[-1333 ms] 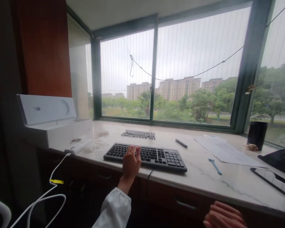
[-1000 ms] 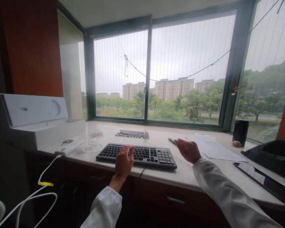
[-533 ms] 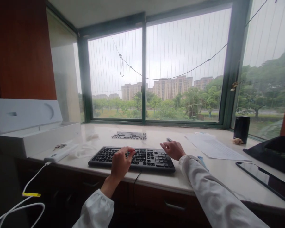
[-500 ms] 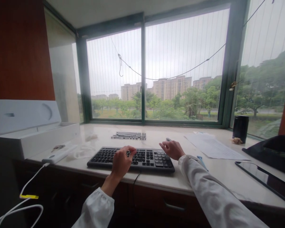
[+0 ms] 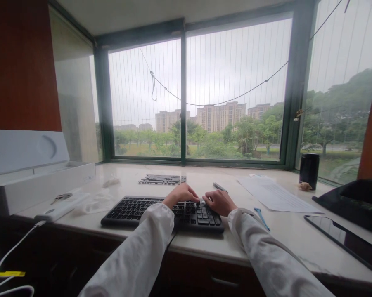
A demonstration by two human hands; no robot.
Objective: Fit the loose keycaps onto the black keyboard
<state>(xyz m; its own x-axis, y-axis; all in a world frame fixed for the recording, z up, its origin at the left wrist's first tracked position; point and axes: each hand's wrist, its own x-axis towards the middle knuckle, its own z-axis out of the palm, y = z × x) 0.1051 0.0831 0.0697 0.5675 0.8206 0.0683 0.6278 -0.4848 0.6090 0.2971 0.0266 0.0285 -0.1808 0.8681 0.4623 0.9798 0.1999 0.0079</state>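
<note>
A black keyboard (image 5: 126, 210) lies near the front edge of a pale marble sill (image 5: 291, 231). Both my hands rest on its right half, close together. My left hand (image 5: 181, 193) arches over the keys with fingers curled down. My right hand (image 5: 219, 202) sits beside it, fingers bent and pointing left, tips meeting the left hand's near the keys. What the fingertips pinch, if anything, is hidden. Both arms wear white sleeves.
Behind the keyboard lie a dark strip of keys (image 5: 162, 179) and a black pen (image 5: 219, 187). On the right are a blue tool (image 5: 261, 218), papers (image 5: 272, 194), a black cup (image 5: 309, 171) and a tablet (image 5: 343, 240). On the left are an open white box (image 5: 34, 181) and a cabled white device (image 5: 58, 208).
My right hand came up from below the sill and moved left onto the keyboard. My left hand shifted right along the keys to meet it. The camera view drifted right.
</note>
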